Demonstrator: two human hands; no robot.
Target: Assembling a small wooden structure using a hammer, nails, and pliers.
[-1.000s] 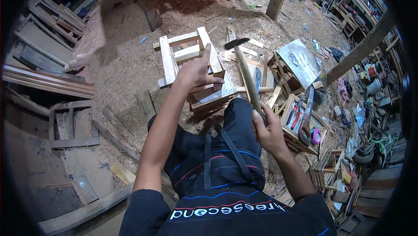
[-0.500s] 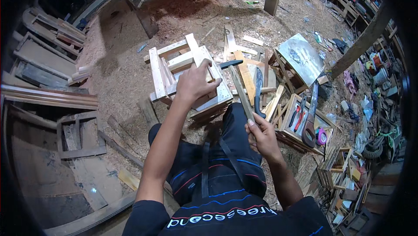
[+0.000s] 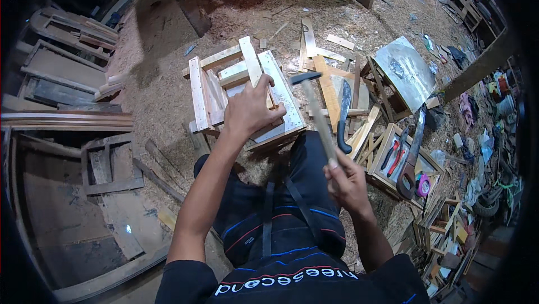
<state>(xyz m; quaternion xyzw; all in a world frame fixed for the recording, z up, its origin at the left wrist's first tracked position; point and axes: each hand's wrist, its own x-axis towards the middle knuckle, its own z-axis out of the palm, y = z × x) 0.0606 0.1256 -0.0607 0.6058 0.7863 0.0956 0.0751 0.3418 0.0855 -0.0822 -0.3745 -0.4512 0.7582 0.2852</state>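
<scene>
A small frame of pale wooden slats, nailed at its corners, stands on the floor just beyond my knees. My left hand rests over its near side, fingers curled round a slat; whether a nail sits under the fingertips is hidden. My right hand is closed round the lower handle of a hammer. The hammer's dark metal head is in the air, right of the frame and apart from it. Beyond the handle lies a machete with a black grip, on loose boards.
To the right, a wooden box holds red-handled pliers, a handsaw and a pink tape measure. A metal-topped stool stands behind it. Wooden panels lean at left. Shavings cover the floor; clutter lines the far right.
My right hand has swung the hammer's head up and away from the frame. The left hand keeps its hold on the slat. The whole view has shifted slightly.
</scene>
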